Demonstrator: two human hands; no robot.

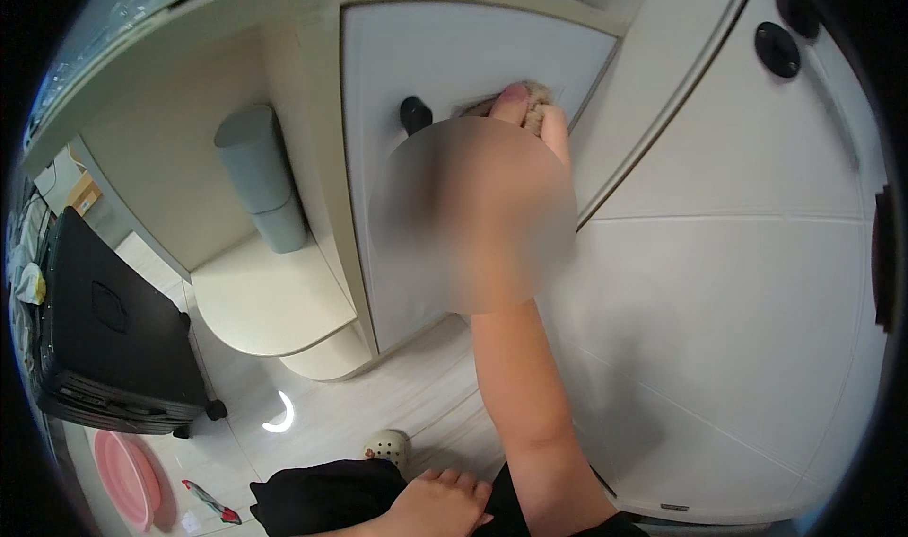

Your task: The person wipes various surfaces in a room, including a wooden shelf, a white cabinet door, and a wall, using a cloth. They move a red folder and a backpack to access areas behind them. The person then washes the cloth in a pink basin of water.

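At the end of my outstretched arm, my right hand [511, 175] presses a beige fluffy cloth [537, 107] against a pale cabinet door [454, 47]. A blurred disc hides most of this hand and the wrist. To the left of the fingers, a black knob [416, 115] sticks out from the door. My left hand [448, 500] rests over my dark-clothed leg [326, 498] at the bottom, fingers curled and close together. Nothing shows in it, though its palm is hidden.
Left of the door, a grey-blue container [259, 175] stands on a rounded shelf [277, 303]. A black suitcase [120, 331], a pink basin [124, 480] and a red-and-grey handled tool [213, 501] are on the tiled floor [234, 409]. White panels [709, 310] with black knobs [777, 49] rise at the right.
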